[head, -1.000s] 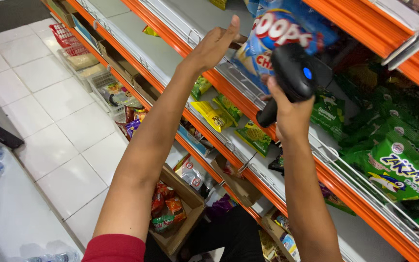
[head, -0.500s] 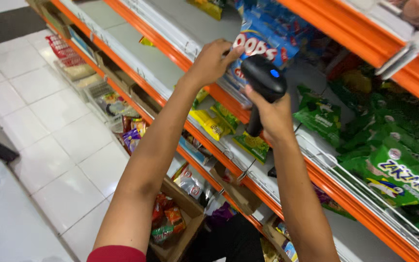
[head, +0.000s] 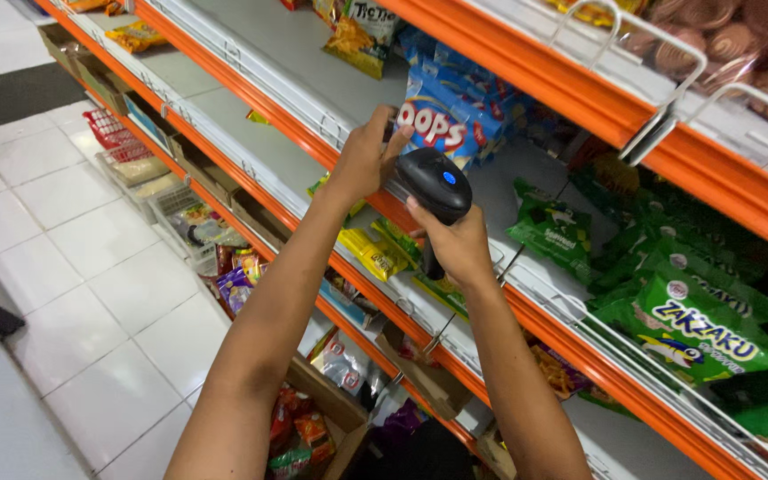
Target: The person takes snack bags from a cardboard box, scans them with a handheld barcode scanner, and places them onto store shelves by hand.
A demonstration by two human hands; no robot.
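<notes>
From the head camera, we find our right hand clamped on the handle of a black scanner, blue light on top, nose aimed at the blue snack bags. Our left hand grips the shelf's front edge just beside those bags, fingers curled. Green snack bags lie further right on the same orange-edged shelf. White floor tiles show below.

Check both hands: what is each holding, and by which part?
Right hand holds the black handheld scanner by its handle, below the head. Left hand has its grip on the edge of the blue snack bag on the shelf.
</notes>
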